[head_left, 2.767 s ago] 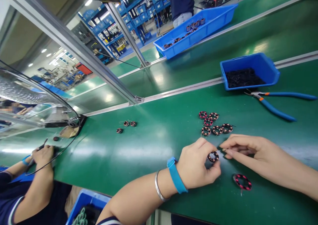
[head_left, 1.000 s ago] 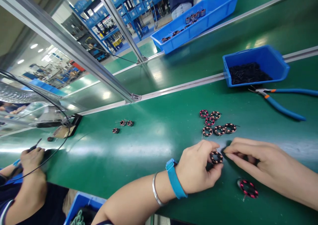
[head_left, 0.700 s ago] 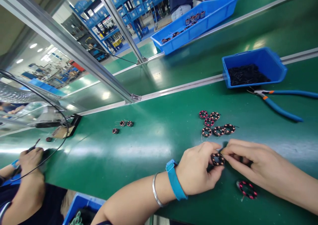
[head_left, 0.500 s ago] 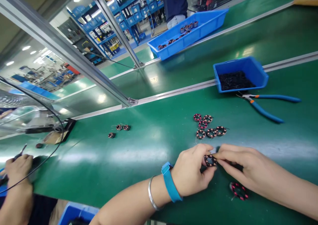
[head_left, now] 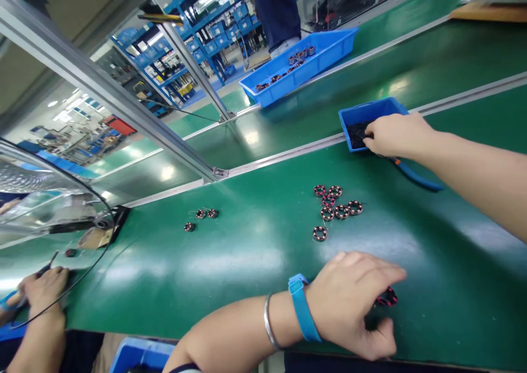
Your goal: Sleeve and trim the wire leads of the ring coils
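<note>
My left hand (head_left: pixel 354 301), with a blue wristband and a bangle, reaches over a red-and-black coil ring (head_left: pixel 386 297) near the front edge of the green belt; its fingers curl around the ring and touch it. My right hand (head_left: pixel 395 134) is stretched out to the small blue bin (head_left: pixel 370 112) of black parts, fingertips dipped among them and bunched together. A cluster of several coil rings (head_left: pixel 335 202) lies on the belt between the hands, with one more ring (head_left: pixel 319 233) set a little apart toward me.
Blue-handled pliers (head_left: pixel 415 176) lie beside the small bin, partly under my right arm. Three small coils (head_left: pixel 201 218) sit further left. A long blue tray (head_left: pixel 300 68) stands on the far belt by a standing person. A co-worker's hand (head_left: pixel 43 290) works at lower left.
Both hands were together on one coil ring. That ring now lies beside the cluster; my right hand has gone out to the small blue bin and my left has dropped onto the near ring.
</note>
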`<action>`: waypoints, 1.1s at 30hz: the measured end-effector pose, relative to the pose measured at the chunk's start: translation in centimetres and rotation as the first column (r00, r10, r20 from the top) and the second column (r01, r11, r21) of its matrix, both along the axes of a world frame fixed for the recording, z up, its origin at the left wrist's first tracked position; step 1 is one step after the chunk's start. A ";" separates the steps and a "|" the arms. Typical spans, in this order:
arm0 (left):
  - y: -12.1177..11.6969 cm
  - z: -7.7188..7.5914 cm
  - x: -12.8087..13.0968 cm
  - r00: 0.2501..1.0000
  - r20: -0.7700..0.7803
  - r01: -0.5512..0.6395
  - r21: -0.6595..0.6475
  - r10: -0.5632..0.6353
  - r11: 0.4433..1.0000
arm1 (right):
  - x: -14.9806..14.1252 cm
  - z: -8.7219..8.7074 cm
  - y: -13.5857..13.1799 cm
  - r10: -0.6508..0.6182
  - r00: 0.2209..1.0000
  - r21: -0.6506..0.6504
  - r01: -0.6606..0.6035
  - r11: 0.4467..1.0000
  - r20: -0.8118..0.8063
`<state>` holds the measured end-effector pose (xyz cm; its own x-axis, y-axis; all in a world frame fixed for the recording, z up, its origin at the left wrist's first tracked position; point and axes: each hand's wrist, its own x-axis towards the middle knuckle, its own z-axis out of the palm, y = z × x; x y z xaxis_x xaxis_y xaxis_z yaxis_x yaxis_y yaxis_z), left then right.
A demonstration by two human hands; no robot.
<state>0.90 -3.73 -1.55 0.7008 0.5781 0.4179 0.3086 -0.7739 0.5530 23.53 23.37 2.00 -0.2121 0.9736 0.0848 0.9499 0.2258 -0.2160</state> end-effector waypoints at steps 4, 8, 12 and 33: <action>0.4 -0.3 -0.2 0.979 -0.204 -0.041 -0.145 0.010 0.989 | -0.7 -0.3 3.2 -0.030 0.991 -0.121 0.046 0.992 0.130; 0.6 0.3 -0.5 0.973 -0.200 -0.150 -0.167 0.115 0.975 | -0.7 -0.6 3.7 -0.032 0.990 -0.142 0.052 0.989 0.140; 0.8 0.6 0.2 0.979 -0.203 -0.017 -0.158 -0.015 0.987 | -1.0 -0.4 3.1 -0.067 0.996 -0.147 0.076 0.986 0.063; 0.7 0.2 -1.5 0.911 -0.282 -0.352 -0.158 0.300 0.923 | -2.3 -3.1 -22.6 -0.086 0.487 -0.264 -0.310 0.913 -0.869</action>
